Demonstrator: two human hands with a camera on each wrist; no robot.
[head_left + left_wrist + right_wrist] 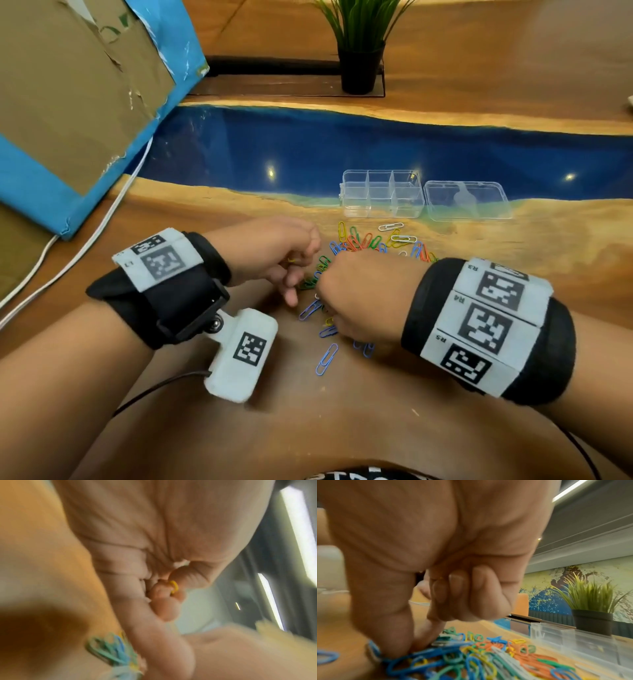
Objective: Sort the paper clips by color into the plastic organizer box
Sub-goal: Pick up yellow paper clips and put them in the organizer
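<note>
A pile of coloured paper clips (359,243) lies on the wooden table just in front of the clear plastic organizer box (356,209), whose compartments look empty. Its lid (466,200) lies open to the right. My left hand (291,265) hovers at the pile's left edge, fingers curled, pinching a yellow clip (174,586). My right hand (325,298) is down on the near part of the pile. Its thumb and forefinger (411,647) pinch together among blue clips (426,655), and the other fingers are curled.
A few blue clips (327,358) lie loose nearer me. A taped cardboard box (68,102) and a white cable (85,243) take up the left. A potted plant (361,68) stands at the back, beyond the blue resin strip (308,147).
</note>
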